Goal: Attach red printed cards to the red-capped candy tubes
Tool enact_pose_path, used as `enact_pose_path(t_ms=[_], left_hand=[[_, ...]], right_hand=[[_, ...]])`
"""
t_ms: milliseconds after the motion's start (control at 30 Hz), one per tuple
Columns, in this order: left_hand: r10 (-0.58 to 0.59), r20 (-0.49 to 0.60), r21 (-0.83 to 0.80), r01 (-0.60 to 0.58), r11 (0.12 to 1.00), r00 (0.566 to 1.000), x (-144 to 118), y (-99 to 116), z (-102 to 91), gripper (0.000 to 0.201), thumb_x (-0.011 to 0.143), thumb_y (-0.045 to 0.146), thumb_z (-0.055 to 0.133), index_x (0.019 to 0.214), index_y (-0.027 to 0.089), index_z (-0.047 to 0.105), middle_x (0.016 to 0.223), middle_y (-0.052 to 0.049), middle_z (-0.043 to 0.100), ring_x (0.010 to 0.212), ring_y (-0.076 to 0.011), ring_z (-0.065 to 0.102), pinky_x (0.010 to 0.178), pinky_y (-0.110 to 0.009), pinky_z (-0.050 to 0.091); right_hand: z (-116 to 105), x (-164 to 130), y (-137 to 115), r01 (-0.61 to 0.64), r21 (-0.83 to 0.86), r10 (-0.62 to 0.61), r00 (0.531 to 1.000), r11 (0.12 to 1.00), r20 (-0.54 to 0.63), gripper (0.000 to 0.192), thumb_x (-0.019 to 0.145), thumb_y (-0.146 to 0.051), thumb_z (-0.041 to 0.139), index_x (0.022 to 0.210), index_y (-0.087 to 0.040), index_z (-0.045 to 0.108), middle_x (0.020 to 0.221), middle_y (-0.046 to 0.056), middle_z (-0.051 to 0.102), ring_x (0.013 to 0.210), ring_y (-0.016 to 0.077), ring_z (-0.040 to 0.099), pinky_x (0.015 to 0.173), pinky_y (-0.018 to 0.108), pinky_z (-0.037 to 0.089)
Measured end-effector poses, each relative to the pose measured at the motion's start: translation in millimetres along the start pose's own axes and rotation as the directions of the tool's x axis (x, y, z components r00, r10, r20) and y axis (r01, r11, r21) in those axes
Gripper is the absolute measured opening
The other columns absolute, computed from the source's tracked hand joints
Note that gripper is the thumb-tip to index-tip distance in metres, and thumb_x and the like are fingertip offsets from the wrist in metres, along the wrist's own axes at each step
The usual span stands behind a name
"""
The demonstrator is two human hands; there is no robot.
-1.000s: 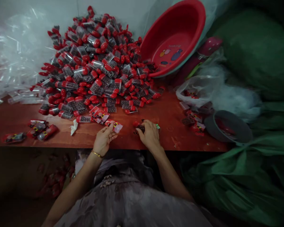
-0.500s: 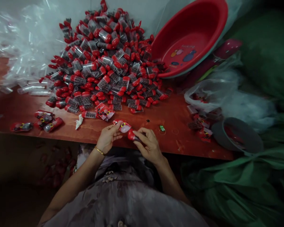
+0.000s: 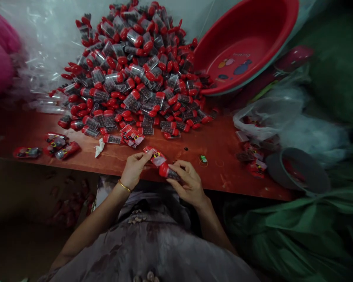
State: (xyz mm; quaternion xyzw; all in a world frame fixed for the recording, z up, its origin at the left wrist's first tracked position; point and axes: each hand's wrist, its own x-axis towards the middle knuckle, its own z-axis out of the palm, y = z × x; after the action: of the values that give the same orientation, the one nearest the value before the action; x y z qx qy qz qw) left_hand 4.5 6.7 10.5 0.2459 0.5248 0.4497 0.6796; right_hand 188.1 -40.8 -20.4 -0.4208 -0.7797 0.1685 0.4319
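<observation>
My left hand pinches a small red printed wrapper at the near edge of the red table. My right hand grips a clear tube with a red cap, its capped end pointing at the wrapper's open side. The two touch between my hands. A large heap of the same red-capped tubes rises at the back of the table. A small stack of red wrappers lies just beyond my left hand.
A red basin leans at the back right. Wrapped pieces lie at the table's left edge. A white scrap, a green bit, a clear bag, a grey bowl and green sacks surround them.
My right hand picked a tube off the table and drew it toward me. My left hand brought the wrapper to meet its capped end. The view shifted left.
</observation>
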Motion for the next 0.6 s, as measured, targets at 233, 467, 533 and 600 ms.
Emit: enact_pose_path(t_ms=[233,467,533,600], left_hand=[[0.021,-0.01,-0.032,-0.021,0.999,1.0,2.1,0.8,-0.1,0.045,0.039,0.047,0.083,0.055,0.012,0.06,0.057,0.003,0.059,0.053,-0.0076,0.054,0.054,-0.021,0.049],[-0.001,-0.044,-0.045,-0.001,0.999,0.999,3.0,-0.4,1.5,0.048,0.04,0.051,0.082,0.059,0.012,0.062,0.058,0.002,0.061,0.051,-0.0077,0.054,0.051,-0.02,0.046],[-0.005,-0.035,-0.047,0.003,0.999,0.999,2.0,-0.5,1.6,0.049,0.04,0.052,0.081,0.06,0.012,0.063,0.059,0.001,0.061,0.051,-0.0081,0.054,0.05,-0.02,0.045],[0.001,-0.026,-0.046,-0.002,0.999,1.0,1.5,-1.3,1.4,0.048,0.041,0.052,0.081,0.06,0.012,0.063,0.058,0.002,0.06,0.051,-0.008,0.053,0.05,-0.02,0.044]], right_hand=[[3.9,-3.8,5.2,-0.056,-0.017,0.056,0.998,0.998,-0.004,0.048,0.081,-0.019,0.06,0.127,-0.027,0.051,0.104,0.007,0.053,0.095,0.0193,0.055,0.08,0.035,0.05],[2.6,-3.8,-3.3,-0.008,0.007,0.008,1.0,1.0,0.003,0.048,0.079,-0.018,0.062,0.126,-0.027,0.052,0.102,0.007,0.054,0.092,0.0186,0.056,0.078,0.034,0.05],[2.8,-3.3,-4.5,-0.011,0.025,0.011,1.0,1.0,0.007,0.049,0.079,-0.018,0.062,0.126,-0.027,0.052,0.101,0.007,0.054,0.092,0.0183,0.056,0.079,0.034,0.05],[3.5,-2.6,-5.6,-0.02,0.038,0.019,1.0,0.999,0.016,0.048,0.079,-0.017,0.062,0.125,-0.027,0.052,0.101,0.006,0.054,0.092,0.0182,0.056,0.079,0.033,0.049]])
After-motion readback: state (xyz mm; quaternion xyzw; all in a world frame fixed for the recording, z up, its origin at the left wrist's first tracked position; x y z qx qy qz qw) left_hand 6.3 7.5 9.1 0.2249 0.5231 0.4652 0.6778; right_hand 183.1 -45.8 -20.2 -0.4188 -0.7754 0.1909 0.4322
